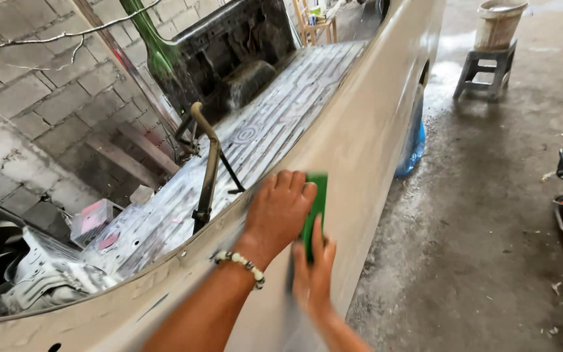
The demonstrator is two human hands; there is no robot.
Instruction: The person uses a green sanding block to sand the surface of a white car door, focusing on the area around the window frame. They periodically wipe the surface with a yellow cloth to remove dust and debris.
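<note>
Fingers of both hands, left hand (280, 210) and right hand (313, 268), grip a green sanding block (316, 207) against the beige panel (360, 130).

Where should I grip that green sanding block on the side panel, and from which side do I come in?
Grip the green block by its long edges, coming from the open floor side, square to the beige panel. It lies flat against the near-vertical panel, so only its edges and back are free. The left hand covers its upper part, and the right hand holds its lower end.

Green sanding block (316, 203) flat against beige vehicle side panel (366, 130)
</note>
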